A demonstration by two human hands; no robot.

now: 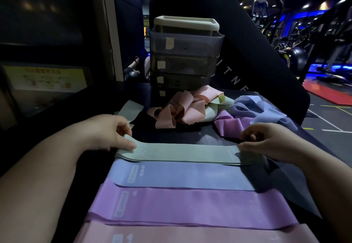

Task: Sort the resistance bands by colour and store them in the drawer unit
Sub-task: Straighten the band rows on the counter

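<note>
Four flat resistance bands [182, 191] lie in a row up the lower middle of the frame — each partly overlapping the next. Above them, right of centre, sits a tangled heap of bands [205, 109]. Behind it stands the drawer unit [184, 56]; one loose band [131, 109] lies at its left.

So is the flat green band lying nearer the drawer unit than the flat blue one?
Yes, the flat green band lies just beyond the flat blue band, on the side towards the drawer unit.
</note>
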